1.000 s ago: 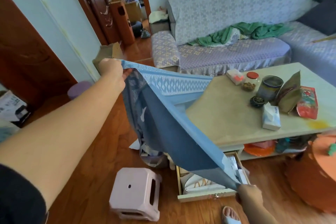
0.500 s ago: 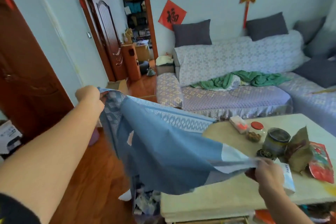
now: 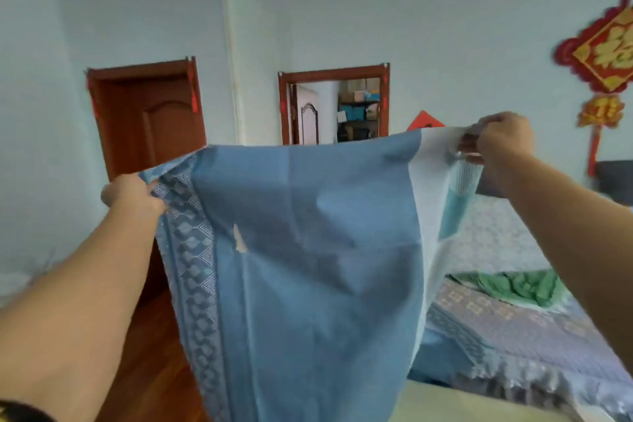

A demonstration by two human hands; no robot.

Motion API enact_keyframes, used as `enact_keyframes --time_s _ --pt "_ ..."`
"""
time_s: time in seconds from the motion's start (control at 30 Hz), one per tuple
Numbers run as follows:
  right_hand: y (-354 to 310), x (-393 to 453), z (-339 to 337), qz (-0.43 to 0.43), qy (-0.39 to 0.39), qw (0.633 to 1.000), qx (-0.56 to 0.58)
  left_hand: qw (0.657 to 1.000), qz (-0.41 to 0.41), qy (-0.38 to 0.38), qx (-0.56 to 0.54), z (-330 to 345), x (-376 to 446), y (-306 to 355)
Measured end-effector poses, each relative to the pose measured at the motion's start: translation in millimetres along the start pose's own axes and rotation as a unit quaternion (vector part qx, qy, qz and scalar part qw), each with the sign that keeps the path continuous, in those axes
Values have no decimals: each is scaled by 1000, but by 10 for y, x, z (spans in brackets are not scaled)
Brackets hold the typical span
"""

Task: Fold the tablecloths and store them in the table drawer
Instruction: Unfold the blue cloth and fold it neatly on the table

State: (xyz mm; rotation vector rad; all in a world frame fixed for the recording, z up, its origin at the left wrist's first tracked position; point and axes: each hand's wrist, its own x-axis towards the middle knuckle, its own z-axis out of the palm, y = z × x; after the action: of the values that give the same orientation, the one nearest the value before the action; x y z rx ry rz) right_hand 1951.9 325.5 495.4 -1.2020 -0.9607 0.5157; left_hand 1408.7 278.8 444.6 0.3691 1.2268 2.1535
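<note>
Head view, the only one. Blue tablecloth (image 3: 301,250) held up at arm's length, spread wide, hanging down across the centre and out of frame at 6 o'clock. Left hand (image 3: 132,195) at 9 o'clock, clenched round the upper corner by the patterned border. Right hand (image 3: 503,140) at 2 o'clock, pinching the opposite upper corner where the pale stripe runs. Top edge fairly taut between the two, sloping down toward the left grip. Lower corners not visible.

Judged step: opening the cloth out flat ahead of a first fold; nothing folded yet by the look of it. Drawer not in view.

To do it well: level the top edge by lifting the left corner to match the right. Keep both grips firm at the very corners so the hem lines up. Bring corner to corner in one smooth sweep, letting the hanging part settle straight first. Watch the slack belly at the middle, likely to crease if closed too fast.

Behind, at 4 o'clock, a covered sofa (image 3: 507,329) with a green cloth (image 3: 520,286) lying on the seat, possibly the next to fold. Pale table edge (image 3: 455,404) at 5 o'clock.
</note>
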Motion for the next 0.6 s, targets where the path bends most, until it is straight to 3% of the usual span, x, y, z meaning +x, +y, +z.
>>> enact_keyframes --time_s 0.1,0.23,0.33,0.5,0.6 --pt "-190 175 744 -68 32 997 4 986 19 86 -141 -106 799 282" --pt "-506 294 1835 -51 1 996 79 970 58 115 -207 -185 1515 680" --pt "-650 383 2617 -16 -34 992 123 975 87 93 -182 -274 1830 1004" --pt "-237 192 3820 92 -193 977 2 996 21 82 -33 -751 2613 1096" --pt "43 38 4463 117 -216 969 6 989 15 128 -75 -981 2889 957"
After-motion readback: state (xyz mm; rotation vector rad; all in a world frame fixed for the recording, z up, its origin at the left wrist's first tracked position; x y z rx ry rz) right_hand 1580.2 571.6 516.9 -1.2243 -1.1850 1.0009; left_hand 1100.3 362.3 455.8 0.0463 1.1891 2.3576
